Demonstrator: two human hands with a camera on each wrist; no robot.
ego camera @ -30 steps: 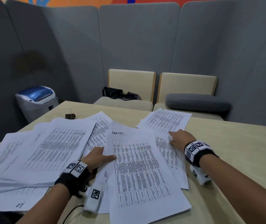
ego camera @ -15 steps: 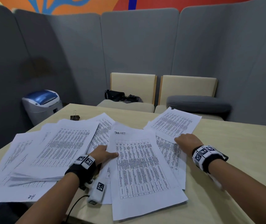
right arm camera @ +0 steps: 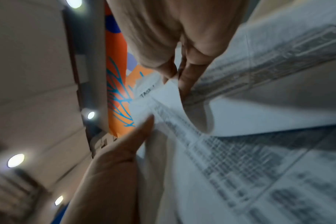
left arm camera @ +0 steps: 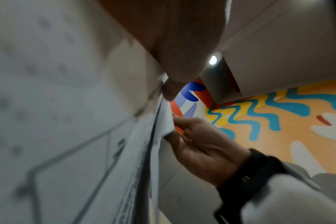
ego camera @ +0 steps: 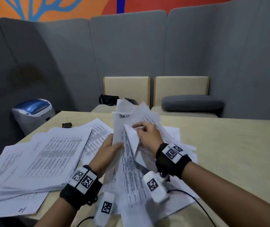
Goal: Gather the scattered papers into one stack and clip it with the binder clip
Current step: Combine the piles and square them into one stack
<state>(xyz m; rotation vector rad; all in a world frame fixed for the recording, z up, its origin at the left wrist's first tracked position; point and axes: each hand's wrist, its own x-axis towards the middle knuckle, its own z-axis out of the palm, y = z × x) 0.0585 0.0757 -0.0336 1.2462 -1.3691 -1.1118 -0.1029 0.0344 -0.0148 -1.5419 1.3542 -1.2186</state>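
White sheets now stand raised between my hands: left hand (ego camera: 109, 149) grips their edge, right hand (ego camera: 149, 135) pinches them from three o'clock. A second ago they lay flat. Loose papers (ego camera: 45, 154) remain at nine o'clock, binder clip (ego camera: 66, 124) at eleven.

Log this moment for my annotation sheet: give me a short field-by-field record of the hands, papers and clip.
left hand: grips the left edge of the raised sheets
right hand: fingers curled on the raised sheets from the right
raised sheets: lifted off the table, fanned, top one headed TASK LIST
loose papers: spread flat at the left
binder clip: on the table beyond the papers, untouched
table: light wood
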